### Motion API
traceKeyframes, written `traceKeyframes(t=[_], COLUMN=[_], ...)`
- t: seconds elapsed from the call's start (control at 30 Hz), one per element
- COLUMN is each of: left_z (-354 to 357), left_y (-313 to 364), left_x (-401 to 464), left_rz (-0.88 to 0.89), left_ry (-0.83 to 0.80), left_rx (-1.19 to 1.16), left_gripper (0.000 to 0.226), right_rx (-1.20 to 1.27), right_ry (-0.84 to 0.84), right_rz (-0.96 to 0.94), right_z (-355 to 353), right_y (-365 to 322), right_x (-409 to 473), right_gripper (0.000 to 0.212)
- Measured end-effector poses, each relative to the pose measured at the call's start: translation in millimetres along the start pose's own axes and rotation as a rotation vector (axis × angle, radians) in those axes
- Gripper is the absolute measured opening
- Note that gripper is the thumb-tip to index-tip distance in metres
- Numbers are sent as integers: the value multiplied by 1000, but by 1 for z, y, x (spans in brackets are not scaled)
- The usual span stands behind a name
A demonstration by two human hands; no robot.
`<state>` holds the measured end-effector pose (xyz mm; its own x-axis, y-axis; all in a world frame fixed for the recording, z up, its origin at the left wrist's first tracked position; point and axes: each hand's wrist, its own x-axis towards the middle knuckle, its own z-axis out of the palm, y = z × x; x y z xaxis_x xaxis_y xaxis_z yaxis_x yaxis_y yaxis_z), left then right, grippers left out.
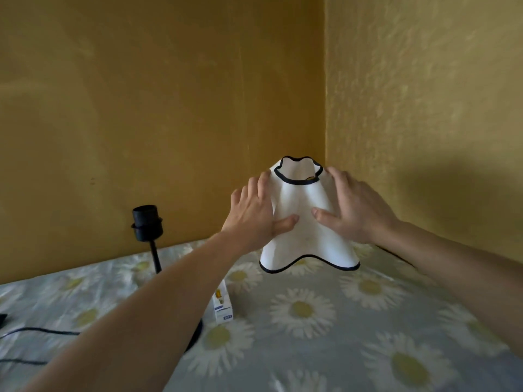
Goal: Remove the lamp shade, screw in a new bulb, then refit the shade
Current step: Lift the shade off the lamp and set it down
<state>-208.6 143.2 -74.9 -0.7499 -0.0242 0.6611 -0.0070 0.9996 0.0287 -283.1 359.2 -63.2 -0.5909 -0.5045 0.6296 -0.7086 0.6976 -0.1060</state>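
A white wavy lamp shade (302,239) with black trim is held between both my hands, its lower rim at or just above the daisy-print tablecloth (353,329) near the wall corner. My left hand (254,213) grips its left side and my right hand (356,207) grips its right side, thumbs on the front. The black lamp (147,223) stands to the left with a bare, empty socket on a thin stem; my left forearm hides most of its base. A small white bulb box (222,305) stands beside that forearm.
Yellow walls meet in a corner right behind the shade. A black power cord (36,331) trails over the cloth at the left edge. A dark cable (396,257) runs along the table's far right edge.
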Motion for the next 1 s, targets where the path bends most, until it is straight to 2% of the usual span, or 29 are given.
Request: traceKeyframes(t=[0.57,1.0], left_z=[76,106], left_y=[-18,-31], left_x=[-27,-38], left_rz=[-33,-74], left_ry=[-237,-278], left_rx=[104,22], left_gripper=[117,112], right_rx=[93,223], right_ry=[-191,-237], right_rz=[12,64], right_z=[74,110], right_y=[18,23], right_x=[-28,-31], right_gripper=[93,95])
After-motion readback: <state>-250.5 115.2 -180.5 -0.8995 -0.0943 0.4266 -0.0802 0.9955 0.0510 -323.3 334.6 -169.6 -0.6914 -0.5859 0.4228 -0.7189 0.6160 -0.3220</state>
